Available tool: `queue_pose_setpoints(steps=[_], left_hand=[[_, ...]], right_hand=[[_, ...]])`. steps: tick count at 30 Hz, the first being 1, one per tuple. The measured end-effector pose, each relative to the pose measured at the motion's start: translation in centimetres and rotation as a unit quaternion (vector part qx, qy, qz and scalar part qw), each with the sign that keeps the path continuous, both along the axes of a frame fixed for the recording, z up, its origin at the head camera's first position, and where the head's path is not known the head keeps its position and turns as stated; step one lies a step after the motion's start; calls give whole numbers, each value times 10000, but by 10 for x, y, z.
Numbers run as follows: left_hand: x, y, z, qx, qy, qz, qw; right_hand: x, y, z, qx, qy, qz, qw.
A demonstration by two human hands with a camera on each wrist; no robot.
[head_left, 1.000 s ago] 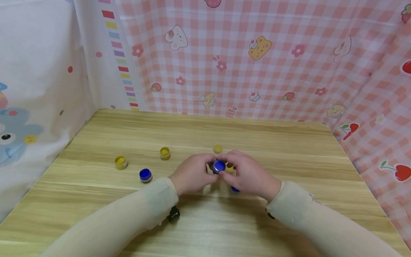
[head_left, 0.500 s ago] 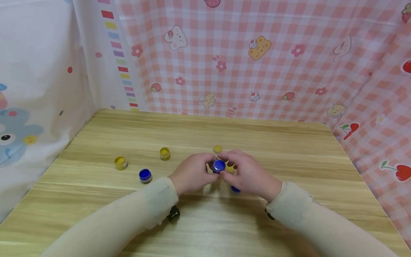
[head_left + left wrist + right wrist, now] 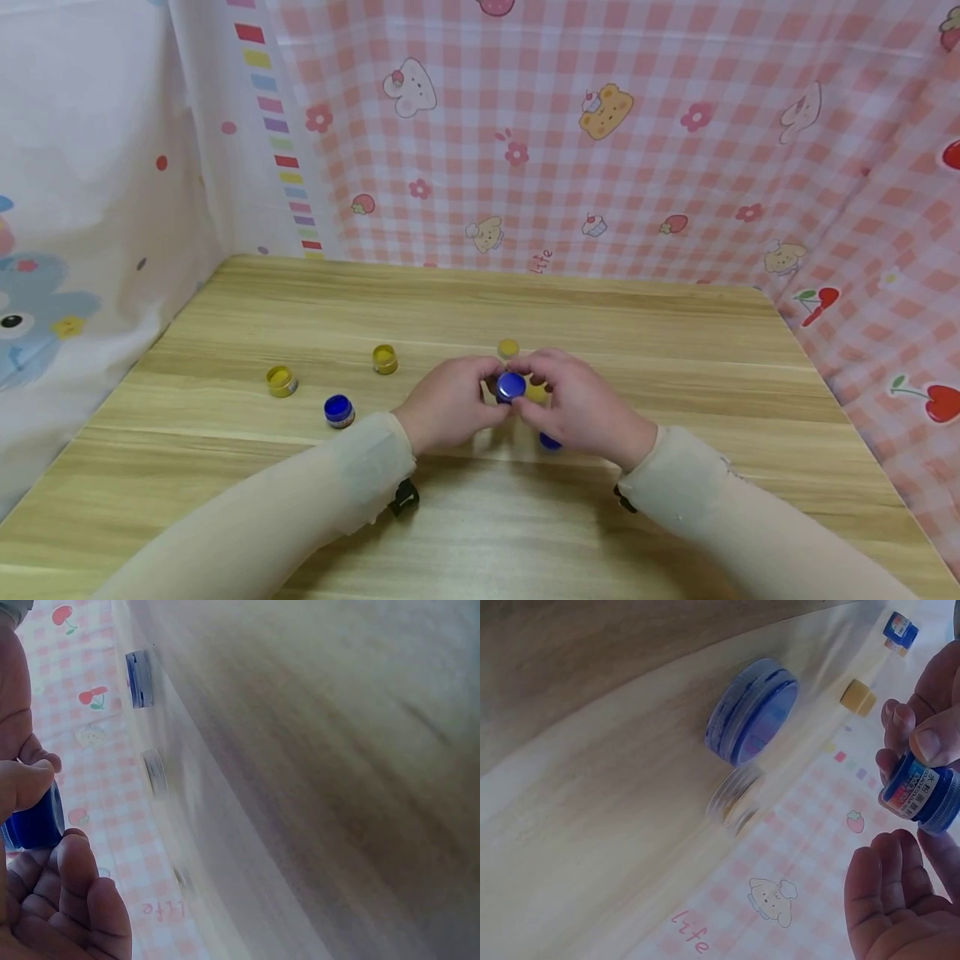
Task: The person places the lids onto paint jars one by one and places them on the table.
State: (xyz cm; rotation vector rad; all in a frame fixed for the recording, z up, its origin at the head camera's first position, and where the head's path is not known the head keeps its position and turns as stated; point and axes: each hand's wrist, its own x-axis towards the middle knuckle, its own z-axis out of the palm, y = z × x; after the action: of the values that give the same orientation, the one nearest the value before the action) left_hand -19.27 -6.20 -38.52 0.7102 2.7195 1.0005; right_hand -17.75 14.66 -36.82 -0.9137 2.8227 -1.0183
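Between both hands, above the table, is a small blue paint jar with its lid on (image 3: pixel 512 387). My left hand (image 3: pixel 454 404) grips it from the left; in the right wrist view a thumb presses its printed label (image 3: pixel 921 791). From the right, my right hand (image 3: pixel 577 408) pinches the jar near its lid, fingers and thumb curled. Under and beside the right hand lie a blue lid (image 3: pixel 551 441), partly covered, and a yellow-stained lid (image 3: pixel 536 393). Another yellow-stained lid (image 3: pixel 508 348) lies just beyond the fingertips.
Three uncovered paint jars stand on the wooden table (image 3: pixel 480 533) to the left: a yellow one (image 3: pixel 282 381), a second yellow one (image 3: pixel 385 359) and a blue one (image 3: pixel 339 411). Behind the table hangs a pink checked cloth (image 3: pixel 480 167); cloth also hangs at both sides.
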Motion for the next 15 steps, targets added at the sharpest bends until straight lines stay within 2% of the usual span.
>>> queue_pose_setpoints(steps=[8,15], left_hand=[[0,1,2,-52,-171,74,9998],[0,1,2,-8,-115,23,9999]], right_hand=[[1,-1,1,98,-124,-276,9995],[1,0,-1,-57,36,-80,9999]])
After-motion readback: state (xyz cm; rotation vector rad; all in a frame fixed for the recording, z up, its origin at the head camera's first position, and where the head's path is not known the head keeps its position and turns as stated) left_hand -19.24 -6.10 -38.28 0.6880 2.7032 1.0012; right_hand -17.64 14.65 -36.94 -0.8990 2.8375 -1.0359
